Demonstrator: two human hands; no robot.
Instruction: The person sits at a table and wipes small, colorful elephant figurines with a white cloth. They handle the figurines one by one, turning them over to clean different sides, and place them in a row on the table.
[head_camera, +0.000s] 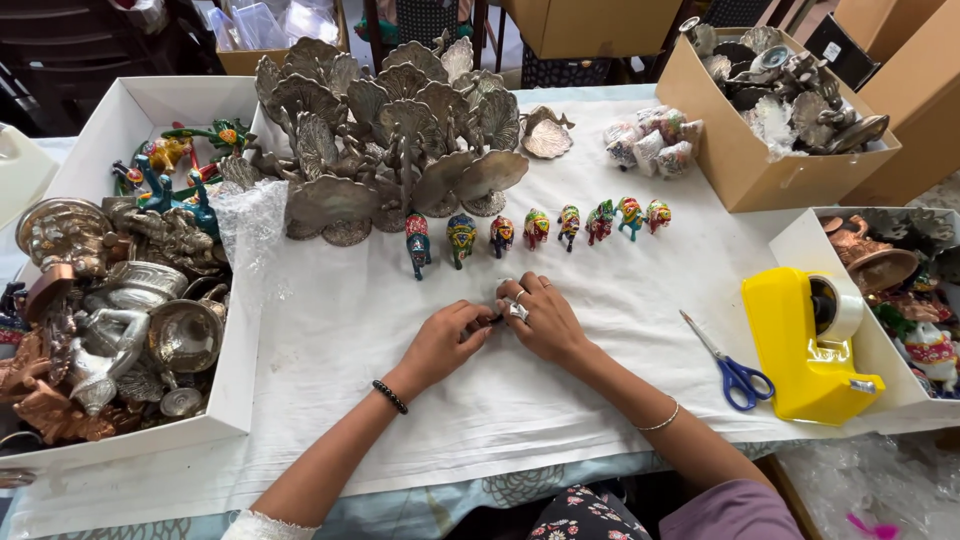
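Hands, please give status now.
Left hand and right hand pinched together on something small, hidden. Painted elephants lined up just beyond. Scissors lie to the right.

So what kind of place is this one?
Probably a handicraft packing table: a row of painted elephant figurines, boxes of metal ornaments, and a yellow tape dispenser beside scissors.

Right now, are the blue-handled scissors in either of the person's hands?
No, the scissors lie on the white cloth beside the yellow tape dispenser, apart from both hands.
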